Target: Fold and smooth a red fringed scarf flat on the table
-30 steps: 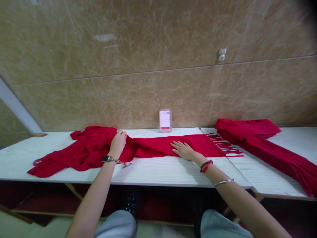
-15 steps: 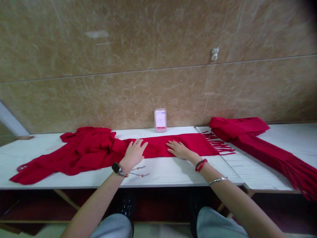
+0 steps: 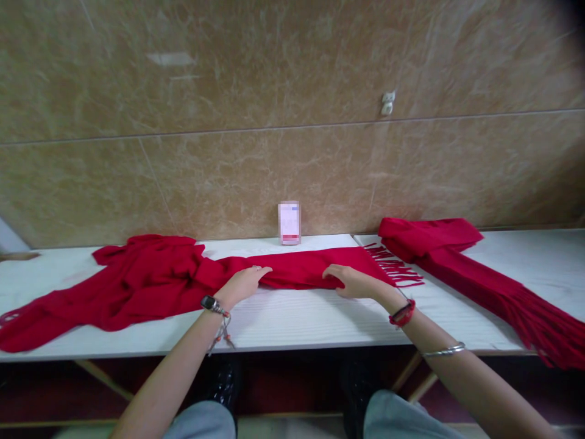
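Note:
A long red scarf [image 3: 301, 268] lies along the white table, flat in its middle part, with a fringe at its right end. Its left part is a loose, crumpled heap [image 3: 150, 280]. My left hand [image 3: 244, 283] is at the scarf's near edge beside the heap, fingers drawn together on the cloth; its fingertips are partly hidden. Farther right, my right hand [image 3: 350, 280] rests at the same edge, fingers curved over the cloth and thumb apart from them.
A second red scarf [image 3: 475, 274], folded lengthwise and bent, lies on the right with its fringe near the front edge. A small upright box-like thing with a blurred face [image 3: 289, 223] stands against the tiled wall [image 3: 274, 158]. Under the white tabletop [image 3: 292, 323] is a dark shelf space.
Both hands were spread flat on the scarf; they have moved to its near edge and curled. My right hand has shifted right. The view has shifted slightly.

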A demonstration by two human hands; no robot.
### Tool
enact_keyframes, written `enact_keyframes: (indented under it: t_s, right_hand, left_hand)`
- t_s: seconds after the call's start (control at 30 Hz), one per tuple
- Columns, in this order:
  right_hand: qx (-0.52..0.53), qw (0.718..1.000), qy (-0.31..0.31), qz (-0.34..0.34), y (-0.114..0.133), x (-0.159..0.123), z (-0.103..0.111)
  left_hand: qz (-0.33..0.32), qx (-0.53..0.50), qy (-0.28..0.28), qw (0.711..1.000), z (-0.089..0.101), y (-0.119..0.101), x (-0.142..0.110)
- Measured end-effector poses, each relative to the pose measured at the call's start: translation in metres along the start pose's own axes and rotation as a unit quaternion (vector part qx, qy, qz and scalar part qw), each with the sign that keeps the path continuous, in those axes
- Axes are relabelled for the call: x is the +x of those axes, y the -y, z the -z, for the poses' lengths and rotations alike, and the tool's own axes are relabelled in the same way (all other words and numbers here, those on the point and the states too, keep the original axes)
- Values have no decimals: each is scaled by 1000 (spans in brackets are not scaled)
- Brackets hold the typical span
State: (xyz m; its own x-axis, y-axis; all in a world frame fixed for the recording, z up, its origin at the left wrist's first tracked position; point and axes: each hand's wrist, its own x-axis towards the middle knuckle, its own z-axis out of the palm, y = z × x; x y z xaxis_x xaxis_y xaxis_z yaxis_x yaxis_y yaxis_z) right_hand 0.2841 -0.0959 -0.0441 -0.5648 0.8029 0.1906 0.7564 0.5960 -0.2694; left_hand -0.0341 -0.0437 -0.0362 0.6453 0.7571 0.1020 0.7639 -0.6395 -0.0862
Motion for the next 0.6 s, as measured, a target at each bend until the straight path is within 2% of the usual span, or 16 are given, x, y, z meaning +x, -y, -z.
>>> enact_keyframes:
  t_s: [0.1, 0.27, 0.4, 0.6]
  right_hand:
    - [-13, 999, -39, -4, -3, -8, -6]
    - [-16, 994, -106, -23, -7, -8, -13]
    - [4, 988, -148, -48, -14, -6, -13]
    - [56, 983, -162, -68, -21, -8, -17]
  left_hand:
    - [-10, 23, -6, 1000, 7, -17, 3]
    - [-79, 25, -15, 996, 10, -44, 15]
    - [-92, 19, -4, 996, 10, -39, 24]
    - [-120, 9, 21, 992, 19, -25, 22]
